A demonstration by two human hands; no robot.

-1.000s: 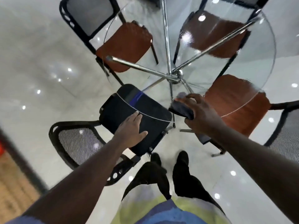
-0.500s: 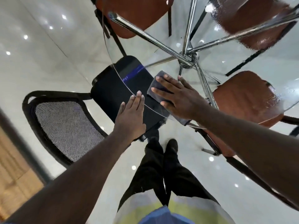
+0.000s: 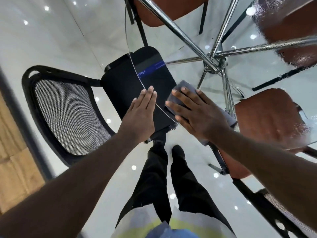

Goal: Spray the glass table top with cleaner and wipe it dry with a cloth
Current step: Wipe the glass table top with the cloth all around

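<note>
The round glass table top (image 3: 188, 54) fills the upper right, with its curved near edge running past both hands. My right hand (image 3: 197, 112) lies flat on a grey cloth (image 3: 184, 86), pressing it onto the glass close to that edge. My left hand (image 3: 142, 112) rests flat at the rim just left of the cloth, fingers straight and together, holding nothing. Wet droplets and smears (image 3: 291, 54) show on the glass at the far right. No spray bottle is in view.
Chrome table legs (image 3: 212, 64) cross under the glass. A black mesh-backed chair (image 3: 68, 107) stands left, its seat partly under the table. Brown-seated chairs (image 3: 267, 121) sit on the right and at the top. My legs and shoes (image 3: 178, 152) stand on glossy white tiles.
My right hand has slid the cloth left along the near edge, spreading flat on it. My left hand has shifted up to the rim. My head has moved closer to the table.
</note>
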